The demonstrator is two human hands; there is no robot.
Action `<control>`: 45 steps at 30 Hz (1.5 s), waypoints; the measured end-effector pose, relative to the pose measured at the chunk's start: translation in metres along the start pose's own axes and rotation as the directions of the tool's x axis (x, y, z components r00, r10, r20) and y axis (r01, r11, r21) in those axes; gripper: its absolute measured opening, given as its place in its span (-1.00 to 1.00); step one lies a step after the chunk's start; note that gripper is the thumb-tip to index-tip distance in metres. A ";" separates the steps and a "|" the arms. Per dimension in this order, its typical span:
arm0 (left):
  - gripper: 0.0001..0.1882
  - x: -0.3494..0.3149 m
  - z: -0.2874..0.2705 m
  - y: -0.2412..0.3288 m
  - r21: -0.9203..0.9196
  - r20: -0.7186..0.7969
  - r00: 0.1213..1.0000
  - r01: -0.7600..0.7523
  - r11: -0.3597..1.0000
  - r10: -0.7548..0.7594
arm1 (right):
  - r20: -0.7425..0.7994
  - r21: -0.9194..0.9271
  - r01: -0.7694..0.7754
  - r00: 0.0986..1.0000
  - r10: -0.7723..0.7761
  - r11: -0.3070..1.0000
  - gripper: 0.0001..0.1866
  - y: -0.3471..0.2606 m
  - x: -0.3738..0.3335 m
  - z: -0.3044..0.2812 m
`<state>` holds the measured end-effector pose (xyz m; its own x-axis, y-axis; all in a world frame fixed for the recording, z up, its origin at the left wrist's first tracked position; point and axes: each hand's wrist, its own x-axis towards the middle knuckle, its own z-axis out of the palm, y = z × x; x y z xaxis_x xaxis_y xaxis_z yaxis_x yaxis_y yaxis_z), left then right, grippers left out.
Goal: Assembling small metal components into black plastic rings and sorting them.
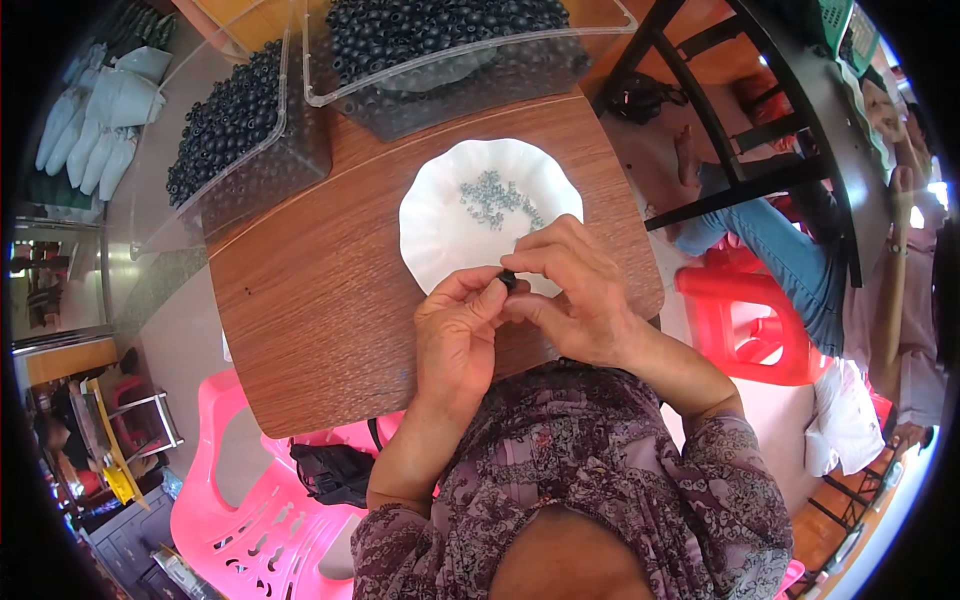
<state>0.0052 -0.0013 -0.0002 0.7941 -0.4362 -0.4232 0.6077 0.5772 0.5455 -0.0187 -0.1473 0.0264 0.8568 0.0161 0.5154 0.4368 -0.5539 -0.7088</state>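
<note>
Between my two hands, just in front of the plate, is a small dark round piece (pixel 508 280) that looks like the dark pieces in the bins. My left hand (pixel 460 335) pinches it from the left with thumb and forefinger. From the right, my right hand (pixel 580 295) closes its thumb and forefinger on the same piece, covering much of it. A white scalloped plate (pixel 430 220) lies on the table beyond my hands, partly hidden by the right one. Several tiny clear greyish pieces (pixel 492 198) lie scattered on the plate.
Two clear plastic bins, one at the back left (pixel 300 160) and one at the back (pixel 420 115), hold many dark round pieces. The brown wooden table (pixel 310 310) has a pink chair (pixel 230 500) at its left. A red stool (pixel 750 320) and a seated person (pixel 790 250) are at right.
</note>
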 end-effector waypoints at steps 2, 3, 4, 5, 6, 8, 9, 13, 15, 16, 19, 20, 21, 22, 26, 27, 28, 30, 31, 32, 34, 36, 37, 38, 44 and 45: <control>-0.84 0.001 0.002 0.002 -0.005 0.029 0.999 0.020 1.000 -0.020 | -0.012 -0.033 0.006 1.000 -0.006 0.999 -0.64 0.001 -0.002 0.003; -0.84 0.001 0.002 0.003 -0.011 0.058 0.998 0.038 0.999 -0.037 | -0.020 -0.046 0.019 1.000 -0.020 0.999 -0.63 0.002 -0.003 0.005; -0.84 0.000 0.003 0.004 -0.010 0.057 0.998 0.039 0.999 -0.039 | -0.028 -0.059 0.032 0.999 -0.034 0.998 -0.61 0.002 -0.004 0.006; -0.85 0.000 0.003 0.005 -0.012 0.070 0.997 0.043 0.999 -0.042 | -0.029 -0.059 0.030 0.999 -0.032 0.998 -0.61 0.002 -0.005 0.008; -0.85 0.000 0.004 0.005 -0.013 0.083 0.996 0.047 0.999 -0.045 | -0.044 -0.092 0.048 0.998 -0.052 0.995 -0.61 0.002 -0.005 0.008; -0.86 -0.001 0.005 0.005 -0.021 0.076 0.996 0.050 0.999 -0.048 | -0.059 -0.125 0.065 0.996 -0.073 0.990 -0.61 0.003 -0.005 0.010; -0.87 -0.001 0.005 0.004 -0.030 0.071 0.996 0.053 0.998 -0.050 | -0.072 -0.137 0.078 0.994 -0.088 0.988 -0.61 0.004 -0.005 0.011; -0.90 -0.001 0.000 0.001 -0.038 0.056 0.997 0.051 0.998 -0.049 | -0.097 -0.100 0.136 0.985 -0.146 0.986 -0.61 0.011 -0.005 0.011; -0.92 0.000 -0.003 -0.001 -0.013 0.048 0.998 0.047 0.999 -0.047 | -0.093 -0.076 0.151 0.983 -0.158 0.986 -0.63 0.016 -0.006 0.011; -0.92 0.000 -0.001 -0.001 -0.013 0.048 0.998 0.049 0.999 -0.049 | -0.089 -0.052 0.168 0.981 -0.172 0.984 -0.64 0.018 -0.005 0.010; -0.92 0.000 0.002 -0.001 -0.005 0.053 0.998 0.034 0.999 -0.034 | -0.060 -0.005 0.201 0.978 -0.201 0.980 -0.67 0.022 -0.004 0.008; -0.92 0.001 0.000 -0.002 -0.010 0.054 0.998 0.038 0.999 -0.038 | -0.061 -0.004 0.199 0.978 -0.199 0.980 -0.67 0.022 -0.005 0.009; -0.91 0.001 -0.001 -0.003 -0.014 0.055 0.998 0.042 0.999 -0.041 | -0.066 -0.001 0.208 0.976 -0.208 0.978 -0.67 0.023 -0.005 0.010; -0.91 0.001 -0.001 -0.003 -0.014 0.055 0.998 0.045 0.999 -0.044 | -0.070 0.002 0.217 0.974 -0.216 0.976 -0.68 0.023 -0.006 0.011; -0.88 0.000 0.001 0.000 -0.021 0.041 0.998 0.055 0.998 -0.054 | -0.072 0.076 0.174 0.983 -0.168 0.982 -0.68 0.025 -0.005 0.011; -0.87 -0.001 0.002 0.002 -0.043 0.057 0.997 0.056 0.997 -0.053 | -0.066 0.100 0.137 0.989 -0.131 0.985 -0.68 0.026 -0.007 0.010; -0.87 -0.002 0.002 0.002 -0.043 0.055 0.997 0.053 0.998 -0.050 | -0.059 0.125 0.102 0.994 -0.095 0.987 -0.68 0.027 -0.008 0.010; -0.85 -0.004 0.002 0.003 0.044 0.043 0.999 0.004 0.999 -0.006 | -0.074 0.115 0.093 0.994 -0.085 0.989 -0.67 0.027 -0.008 0.012; -0.85 -0.005 0.004 0.003 0.045 0.041 0.999 0.002 0.999 -0.004 | -0.089 0.104 0.080 0.993 -0.071 0.991 -0.66 0.026 -0.008 0.014; -0.84 -0.007 0.007 0.004 0.114 0.027 0.999 -0.032 0.993 0.029 | -0.088 0.106 0.081 0.994 -0.072 0.991 -0.66 0.024 -0.008 0.014; -0.83 -0.009 0.012 0.005 0.183 0.016 0.998 -0.066 0.981 0.064 | -0.104 0.090 0.059 0.993 -0.049 0.994 -0.63 0.019 -0.006 0.015; -0.82 -0.010 0.014 0.005 0.190 0.027 0.994 -0.112 0.975 0.108 | -0.107 0.067 0.068 0.992 -0.060 0.995 -0.61 0.016 -0.006 0.016; -0.82 -0.009 0.014 0.006 0.189 0.028 0.993 -0.114 0.975 0.111 | -0.109 0.045 0.076 0.992 -0.070 0.996 -0.59 0.015 -0.006 0.017; -0.82 -0.009 0.013 0.006 0.175 0.024 0.994 -0.106 0.979 0.104 | -0.108 0.044 0.078 0.991 -0.073 0.996 -0.59 0.014 -0.006 0.018; -0.81 -0.003 0.001 0.006 0.090 0.008 1.000 -0.026 0.996 0.026 | -0.142 0.024 0.088 0.986 -0.084 0.996 -0.65 0.012 -0.003 0.021; -0.80 -0.002 0.000 0.007 0.063 0.028 1.000 0.004 0.998 -0.006 | -0.144 0.039 0.094 0.986 -0.087 0.995 -0.65 0.014 -0.004 0.022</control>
<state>0.0078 0.0044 0.0045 0.7902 -0.4586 -0.4064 0.6104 0.5303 0.5884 -0.0103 -0.1364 0.0039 0.7669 -0.0557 0.6393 0.5257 -0.5169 -0.6757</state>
